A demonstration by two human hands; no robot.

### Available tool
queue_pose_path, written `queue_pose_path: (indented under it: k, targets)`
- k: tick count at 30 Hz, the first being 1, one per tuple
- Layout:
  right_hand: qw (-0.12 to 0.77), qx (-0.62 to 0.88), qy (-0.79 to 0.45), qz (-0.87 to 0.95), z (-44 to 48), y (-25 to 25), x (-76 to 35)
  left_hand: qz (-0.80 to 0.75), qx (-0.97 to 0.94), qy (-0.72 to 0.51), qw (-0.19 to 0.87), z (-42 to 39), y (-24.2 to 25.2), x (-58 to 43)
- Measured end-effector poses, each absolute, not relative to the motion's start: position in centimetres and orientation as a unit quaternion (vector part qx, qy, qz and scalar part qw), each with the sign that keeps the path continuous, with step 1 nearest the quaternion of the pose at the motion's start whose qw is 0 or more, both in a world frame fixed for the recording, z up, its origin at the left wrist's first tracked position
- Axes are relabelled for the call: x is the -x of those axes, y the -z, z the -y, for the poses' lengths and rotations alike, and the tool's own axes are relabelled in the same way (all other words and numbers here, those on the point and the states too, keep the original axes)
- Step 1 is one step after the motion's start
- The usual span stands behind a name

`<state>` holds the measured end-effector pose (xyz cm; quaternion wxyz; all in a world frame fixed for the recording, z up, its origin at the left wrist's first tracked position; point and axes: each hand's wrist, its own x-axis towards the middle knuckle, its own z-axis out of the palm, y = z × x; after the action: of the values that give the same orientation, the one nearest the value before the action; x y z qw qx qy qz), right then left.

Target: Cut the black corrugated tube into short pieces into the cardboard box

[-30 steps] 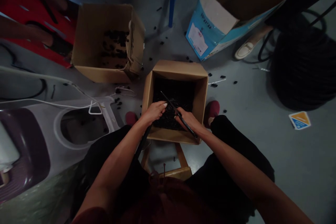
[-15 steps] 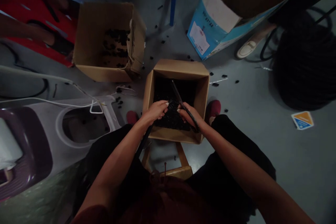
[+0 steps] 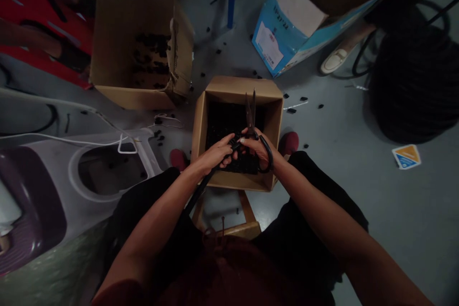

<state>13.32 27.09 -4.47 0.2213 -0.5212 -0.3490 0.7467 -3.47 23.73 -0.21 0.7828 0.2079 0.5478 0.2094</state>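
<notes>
My left hand point(image 3: 215, 155) is closed round the end of a black cable point(image 3: 201, 190) that runs back under my forearm. My right hand point(image 3: 255, 147) grips black scissors point(image 3: 251, 114), whose blades point away from me and stand slightly apart. Both hands meet over a small open cardboard box point(image 3: 236, 87) on the floor between my feet, partly filled with short black pieces point(image 3: 224, 124). The cable's tip lies at the base of the blades.
A second open cardboard box point(image 3: 118, 33) with a few black pieces stands at the back left. A blue and white carton point(image 3: 283, 33) is behind. A big coil of black cable point(image 3: 416, 81) lies right. Another person's arms point(image 3: 39, 43) are at far left.
My right hand has swung the scissors from lying slanted to pointing straight away, blades now slightly parted. My left hand has brought the cable end up to them.
</notes>
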Motion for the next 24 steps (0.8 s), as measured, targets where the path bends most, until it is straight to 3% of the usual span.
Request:
queue_pose_path:
  k: [13, 24]
  targets:
    - [0.237, 0.537, -0.702, 0.402, -28.6, 3.6, -13.9, -0.515, -0.186, -0.209, 0.810, -23.1, 0.4, 3.0]
    - [0.257, 0.523, -0.668, 0.462, -28.4, 3.0, -13.8, -0.610, -0.250, -0.208, 0.723, -23.6, 0.7, 2.7]
